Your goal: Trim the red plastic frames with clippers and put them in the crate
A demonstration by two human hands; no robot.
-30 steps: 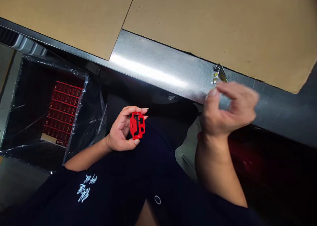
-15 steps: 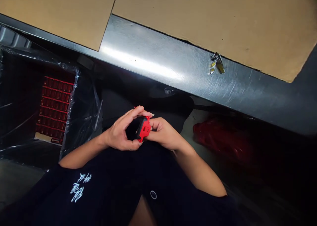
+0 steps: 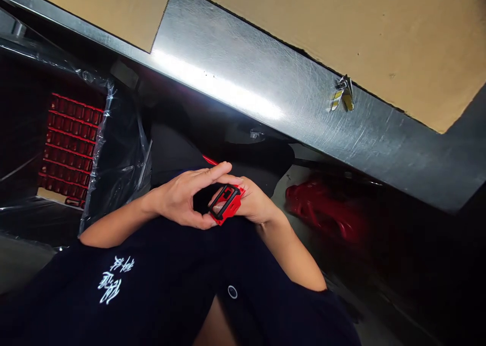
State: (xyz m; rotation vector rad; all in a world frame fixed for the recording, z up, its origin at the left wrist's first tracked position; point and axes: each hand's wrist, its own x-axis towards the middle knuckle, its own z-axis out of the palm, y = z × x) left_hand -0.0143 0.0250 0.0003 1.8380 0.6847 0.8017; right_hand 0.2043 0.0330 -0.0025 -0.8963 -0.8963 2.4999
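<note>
Both hands meet over my lap on a small red plastic part (image 3: 227,203) with black openings. My left hand (image 3: 182,199) pinches it between thumb and fingers from the left. My right hand (image 3: 253,204) closes on it from the right, its fingers largely hidden behind the part. A small metal clip with yellow tabs (image 3: 342,94) lies on the steel table edge (image 3: 266,88), well above and to the right of both hands.
Brown cardboard sheets (image 3: 341,27) cover the tabletop. A plastic-lined box holding rows of red parts (image 3: 68,143) stands at the left. A dark bin with more red parts (image 3: 326,214) sits under the table at the right. My dark shirt fills the bottom.
My right hand came down from the metal clip on the table edge and joined the left on the red part. The part has been turned flatter in my hands.
</note>
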